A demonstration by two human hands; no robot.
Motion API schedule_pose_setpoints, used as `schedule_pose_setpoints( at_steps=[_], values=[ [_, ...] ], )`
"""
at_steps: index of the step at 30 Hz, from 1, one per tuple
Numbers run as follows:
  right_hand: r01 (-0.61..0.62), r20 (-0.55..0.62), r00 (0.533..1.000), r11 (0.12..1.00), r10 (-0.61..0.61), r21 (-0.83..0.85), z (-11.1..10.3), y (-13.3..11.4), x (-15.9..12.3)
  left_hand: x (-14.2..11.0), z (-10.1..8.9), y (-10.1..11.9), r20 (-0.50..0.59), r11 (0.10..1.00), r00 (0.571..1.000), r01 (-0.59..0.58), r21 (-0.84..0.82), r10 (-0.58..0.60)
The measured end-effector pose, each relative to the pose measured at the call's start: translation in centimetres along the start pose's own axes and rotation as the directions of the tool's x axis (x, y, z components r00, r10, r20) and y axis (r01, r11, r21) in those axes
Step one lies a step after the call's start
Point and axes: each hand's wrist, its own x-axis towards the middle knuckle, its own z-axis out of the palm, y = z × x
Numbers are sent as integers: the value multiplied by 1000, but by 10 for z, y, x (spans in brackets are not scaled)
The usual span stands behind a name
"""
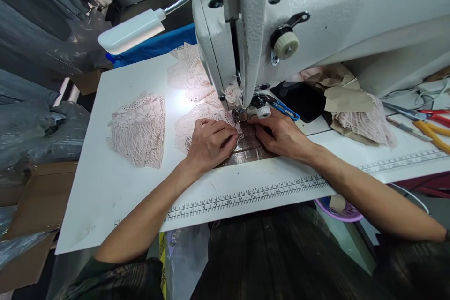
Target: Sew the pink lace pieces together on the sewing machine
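My left fingers [214, 143] press on the pink lace [200, 119], which spreads beyond them; whether my right fingers [277, 132], beside the needle area, pinch anything, I cannot tell.

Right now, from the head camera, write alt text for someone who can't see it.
A person's left hand rests on pale pink lace at a white sewing machine, the right hand close to the presser foot's other side. Another lace piece lies further left on the white tabletop; red- and yellow-handled tools lie far right.
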Motion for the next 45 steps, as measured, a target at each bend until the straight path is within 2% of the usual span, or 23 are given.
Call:
schedule_pose_setpoints(
  at_steps=[4, 7, 9, 14, 19, 26, 34, 39, 45],
  values=[
    [42, 10, 999, 999, -42, -6, -1, -2, 0, -1, 3, 0, -93, 996, 994, 52, -75, -59],
    [121, 91, 989, 992, -117, -41, -2, -4, -1, -1, 4, -1, -180, 992, 980, 62, -109, -81],
    [164, 138, 978, 984, -154, -69, -1, -5, -2, 0, 5, -2, -202, 993, 977, 38, -112, -60],
    [194, 175, 969, 976, -174, -104, 1, -3, -3, -1, 9, -5, -113, 992, 992, -62, -107, 50],
    [176, 191, 969, 980, -155, -93, 1, -2, -3, -4, 12, -7, -27, 997, 997, -76, -24, 75],
    [47, 110, 993, 997, -39, -67, -4, 1, 0, -5, 11, -5, -9, 988, 990, -139, 60, 140],
    [151, 199, 975, 954, -100, -260, 1, -2, 0, -8, 9, -2, 7, 966, 976, -216, 142, 217],
    [156, 202, 974, 952, -104, -265, 1, -2, 0, -9, 4, 1, 50, 967, 976, -216, 138, 211],
    [185, 187, 972, 954, -142, -236, 2, 3, -3, -11, 3, -1, 71, 976, 976, -210, 50, 207]
  ],
)
